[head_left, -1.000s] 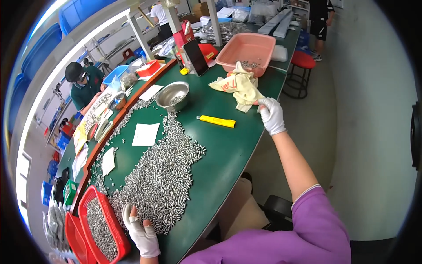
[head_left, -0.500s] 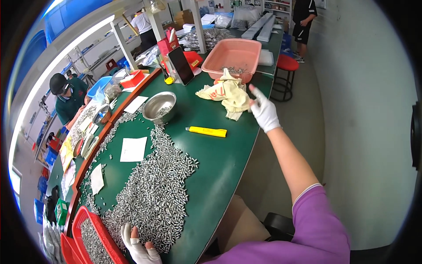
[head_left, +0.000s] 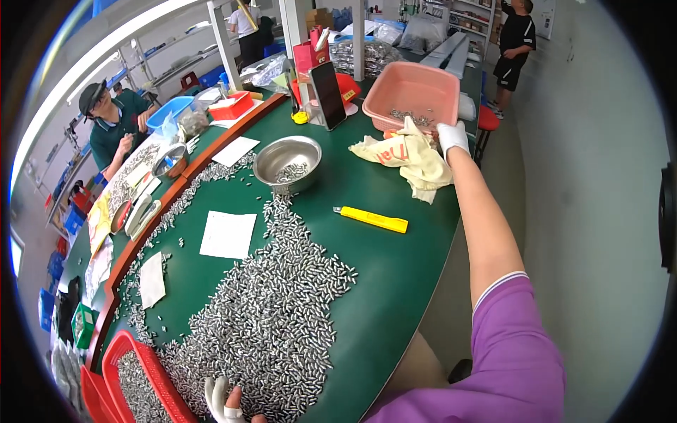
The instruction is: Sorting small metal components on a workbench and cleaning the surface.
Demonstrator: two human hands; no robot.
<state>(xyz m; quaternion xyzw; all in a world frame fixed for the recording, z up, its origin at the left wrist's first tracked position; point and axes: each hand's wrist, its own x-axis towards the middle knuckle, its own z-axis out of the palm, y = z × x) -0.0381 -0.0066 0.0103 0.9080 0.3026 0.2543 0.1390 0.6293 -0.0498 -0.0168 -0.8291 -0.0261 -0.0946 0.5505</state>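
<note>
My right hand (head_left: 453,137), in a white glove, is at the near right corner of a pink plastic basin (head_left: 377,113), its fingers closed at the rim. Some small metal pins (head_left: 412,118) lie in the basin. A crumpled cream cloth (head_left: 412,158) with red print lies just below that hand. My left hand (head_left: 224,403), gloved with bare fingertips, rests at the near edge of a wide heap of small silvery metal pins (head_left: 275,303); its fingers are apart and it holds nothing. Beside it stands a red plastic basket (head_left: 156,377) full of the same pins.
A steel bowl (head_left: 300,158) with a few pins stands behind the heap. A yellow utility knife (head_left: 374,219) lies on the green table (head_left: 395,268). White papers (head_left: 228,234), a propped phone (head_left: 328,95) and a wooden divider (head_left: 187,189) are around. A co-worker (head_left: 116,123) sits across.
My right hand has moved from beside the cloth, fingers spread, to the basin's corner, and closed there. The view has shifted, so table things appear further right. My left hand stays by the heap.
</note>
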